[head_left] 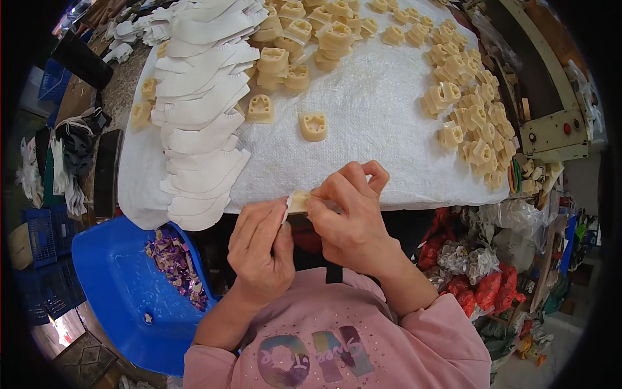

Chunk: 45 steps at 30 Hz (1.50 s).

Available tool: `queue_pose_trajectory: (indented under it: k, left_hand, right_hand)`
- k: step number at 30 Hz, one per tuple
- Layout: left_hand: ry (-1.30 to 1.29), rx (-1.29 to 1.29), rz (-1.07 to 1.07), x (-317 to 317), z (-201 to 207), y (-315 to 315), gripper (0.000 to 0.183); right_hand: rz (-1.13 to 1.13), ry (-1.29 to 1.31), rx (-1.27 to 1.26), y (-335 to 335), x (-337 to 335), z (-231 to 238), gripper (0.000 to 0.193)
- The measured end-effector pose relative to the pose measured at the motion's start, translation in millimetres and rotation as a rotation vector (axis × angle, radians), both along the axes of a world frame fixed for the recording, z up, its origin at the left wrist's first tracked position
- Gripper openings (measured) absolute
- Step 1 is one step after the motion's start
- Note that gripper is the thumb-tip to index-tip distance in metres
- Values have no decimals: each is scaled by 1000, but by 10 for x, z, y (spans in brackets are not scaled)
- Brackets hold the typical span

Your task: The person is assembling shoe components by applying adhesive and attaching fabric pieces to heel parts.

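Observation:
Just off the near edge of the table, both my hands meet on a small cream plastic shoe heel (299, 201), most of it hidden by fingers. My left hand (260, 243) is closed on its left side, where a thin white strip, like a leather cover, shows at the fingertips. My right hand (353, 217) pinches the other side with thumb and fingers. Beyond them a single cream heel (313, 126) lies on the white woven cloth (363, 149). Another heel (260, 109) stands to its left, beside a long overlapping row of white curved cover pieces (204, 129).
Many cream heels (335, 39) are piled at the back, and more (479, 120) line the right side. A blue plastic tub (123, 285) with purple wrapped bits stands at lower left. A phone (107, 172) lies left of the cloth. Red bags (489, 288) sit at lower right.

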State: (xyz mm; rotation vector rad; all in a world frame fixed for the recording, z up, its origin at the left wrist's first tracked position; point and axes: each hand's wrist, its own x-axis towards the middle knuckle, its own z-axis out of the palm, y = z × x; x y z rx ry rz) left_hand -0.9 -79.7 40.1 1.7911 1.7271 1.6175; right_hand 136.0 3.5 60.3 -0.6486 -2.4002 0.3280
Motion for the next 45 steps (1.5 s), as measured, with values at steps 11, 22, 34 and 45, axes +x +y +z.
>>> queue_pose_trajectory:
  k: [11,22,34,45]
  left_hand:
    - [-481,-52,-159,-61,-152,46,16]
    - [-70,-21,-270,-154,-73,155,12]
    - [-58,143,-18,-287,-126,80,25]
    - [-372,133,-244,-51,-77,-24,25]
  right_hand:
    - [242,364,-448,50,65,-194,26]
    - [331,183,-503,18,106,-159,28]
    - [193,267,-278,15,59,32,35]
    - [34,991,-1436,-389,93,-282,26]
